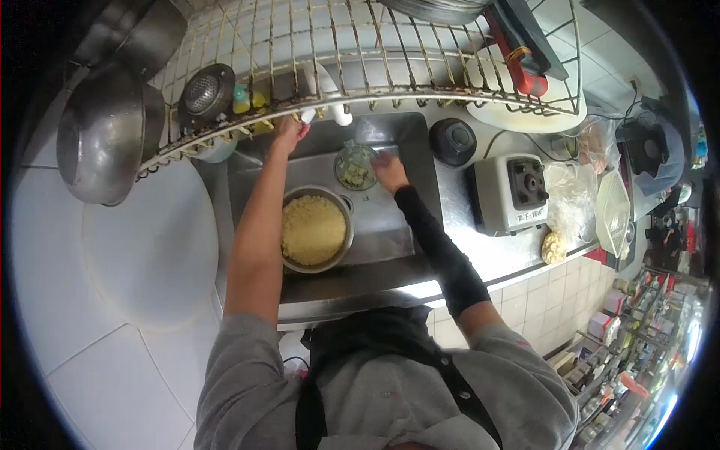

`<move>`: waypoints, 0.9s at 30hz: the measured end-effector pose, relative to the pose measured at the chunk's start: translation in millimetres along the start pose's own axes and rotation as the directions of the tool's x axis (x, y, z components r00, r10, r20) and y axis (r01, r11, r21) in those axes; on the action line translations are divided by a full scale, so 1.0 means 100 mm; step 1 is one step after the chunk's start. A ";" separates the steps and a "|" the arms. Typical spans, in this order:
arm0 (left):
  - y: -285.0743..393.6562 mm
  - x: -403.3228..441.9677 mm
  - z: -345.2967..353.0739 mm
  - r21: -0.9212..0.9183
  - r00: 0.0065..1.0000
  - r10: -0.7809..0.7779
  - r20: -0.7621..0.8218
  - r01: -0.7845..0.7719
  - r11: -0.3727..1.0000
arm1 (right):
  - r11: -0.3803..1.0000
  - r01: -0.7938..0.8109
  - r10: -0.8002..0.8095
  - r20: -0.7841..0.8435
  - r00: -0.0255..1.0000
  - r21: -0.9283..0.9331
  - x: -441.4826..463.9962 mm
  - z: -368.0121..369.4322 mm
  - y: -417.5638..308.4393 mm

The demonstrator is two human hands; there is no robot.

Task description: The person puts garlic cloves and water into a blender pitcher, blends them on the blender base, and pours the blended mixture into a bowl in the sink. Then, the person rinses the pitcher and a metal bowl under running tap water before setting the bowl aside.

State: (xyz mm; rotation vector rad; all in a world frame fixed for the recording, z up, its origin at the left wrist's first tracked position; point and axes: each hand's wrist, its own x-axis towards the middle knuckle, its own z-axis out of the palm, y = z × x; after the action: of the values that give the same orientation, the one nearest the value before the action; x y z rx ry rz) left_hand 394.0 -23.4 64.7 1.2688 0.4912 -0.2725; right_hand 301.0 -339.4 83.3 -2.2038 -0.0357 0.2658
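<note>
Wire rack (360, 95) above, pot (349, 229) and glass container (358, 152) blocking sink (390, 225), room front-right

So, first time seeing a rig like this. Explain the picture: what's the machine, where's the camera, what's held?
There's no machine: these are a person's own bare hands. The one camera sits on their head, looking forward and down, so the chest is at the bottom and the wide lens bends the edges.

The left hand reaches to the white tap, partly behind the wire rack. The right hand is at the side of a glass jar with green contents; its exact grip is too small to make out.

In the metal sink, a pot holds yellow, crumbly food. On the counter to the right stands a white appliance base.
</note>
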 end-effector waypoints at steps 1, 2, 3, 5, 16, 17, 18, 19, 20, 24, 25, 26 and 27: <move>-0.04 0.13 -0.10 -0.003 0.996 -0.047 0.078 0.048 0.999 | 0.995 0.074 -0.075 0.025 0.997 0.066 0.05 -0.08 -0.16; 0.00 0.17 -0.11 -0.192 0.981 -0.174 0.088 0.188 0.963 | 0.953 0.003 -0.040 0.116 0.992 0.303 0.04 -0.16 -0.41; 0.04 0.17 -0.11 -0.205 0.967 -0.249 0.052 0.255 0.945 | 0.853 -0.082 -0.031 0.208 0.978 0.515 0.05 -0.21 -0.63; 0.09 0.20 -0.17 -0.198 0.940 -0.331 0.085 0.341 0.919 | 0.744 -0.153 -0.033 0.265 0.964 0.651 0.13 -0.20 -0.87; 0.17 0.17 -0.25 -0.377 0.863 -0.446 0.237 0.505 0.777 | 0.626 -0.124 -0.037 0.188 0.982 0.770 0.29 0.22 -0.93; 0.21 -0.22 0.04 -0.409 0.884 -0.447 0.135 0.461 0.788 | 0.778 0.079 -0.204 0.131 0.970 0.623 0.30 0.31 -0.65; 0.18 -0.48 0.30 -0.434 0.896 -0.444 0.032 0.413 0.801 | 0.798 0.072 -0.195 0.143 0.970 0.598 0.29 0.27 -0.60; -0.01 -0.52 0.46 -0.392 0.913 -0.399 0.082 0.398 0.829 | 0.818 0.066 -0.186 0.155 0.970 0.572 0.27 0.24 -0.57; -0.25 -0.55 0.61 -0.351 0.923 -0.359 0.135 0.384 0.854 | 0.713 -0.157 -0.004 0.227 0.974 0.684 0.18 0.06 -0.80; -0.86 -0.57 1.13 -0.390 0.976 -0.158 0.148 0.204 0.898 | 0.669 -0.195 0.061 0.208 0.976 0.717 0.16 -0.08 -0.86; -0.92 -0.60 1.22 -0.428 0.983 -0.101 0.152 0.157 0.890 | 0.679 -0.199 0.050 0.226 0.973 0.707 0.14 -0.13 -0.91; -0.92 -0.61 1.26 -0.412 0.989 -0.123 0.081 0.146 0.900 | 0.689 -0.202 0.035 0.246 0.969 0.696 0.13 -0.18 -0.96; -0.97 -0.60 1.22 -0.423 0.986 -0.070 0.154 0.130 0.897 | 0.697 -0.204 0.019 0.266 0.964 0.688 0.10 -0.22 -1.03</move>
State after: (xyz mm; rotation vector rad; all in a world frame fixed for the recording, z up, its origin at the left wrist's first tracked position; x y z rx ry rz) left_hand 321.9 -171.8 39.3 0.7860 0.4699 -0.3140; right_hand 322.3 -293.2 176.6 -1.3797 0.0638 0.5202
